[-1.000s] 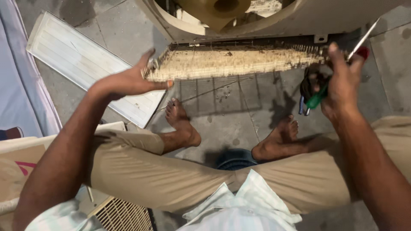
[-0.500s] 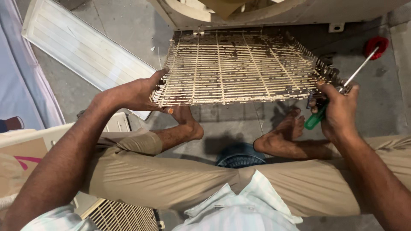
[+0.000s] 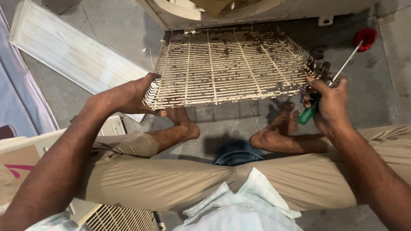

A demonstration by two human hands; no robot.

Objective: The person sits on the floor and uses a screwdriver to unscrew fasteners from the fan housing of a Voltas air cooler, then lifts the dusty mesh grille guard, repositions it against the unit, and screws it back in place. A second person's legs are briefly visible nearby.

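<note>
- Wire grille [image 3: 231, 64], dirty cream, w/ brown spots: held level above the floor, in front of the person's knees, far edge up against the cream unit casing [image 3: 265, 10].
- Left hand [image 3: 128, 96]: fingers curled round the grille's near-left corner, thumb on top, clenched on the rim.
- Right hand [image 3: 332, 102]: pinches the grille's near-right corner; same hand also grips a green-handled screwdriver [image 3: 309, 113], shaft sticking up-right past the grille edge.
- Red round thing [image 3: 365, 37] on the floor near the shaft tip; can't tell if they touch.
- White slatted panel [image 3: 68, 51] lies flat on the floor, left of the grille; its near corner sits just under the grille's left edge, by the left hand.
- Bare feet [image 3: 274, 132] on the tiles below the grille's near edge; dark round object [image 3: 235, 152] between the legs.
- Open floor: grey tiles [image 3: 385, 85] to the right of the grille, and a strip betw. panel and casing.
- Second grille [image 3: 124, 218] at bottom-left, by the left thigh, beside a cardboard box [image 3: 19, 167].
</note>
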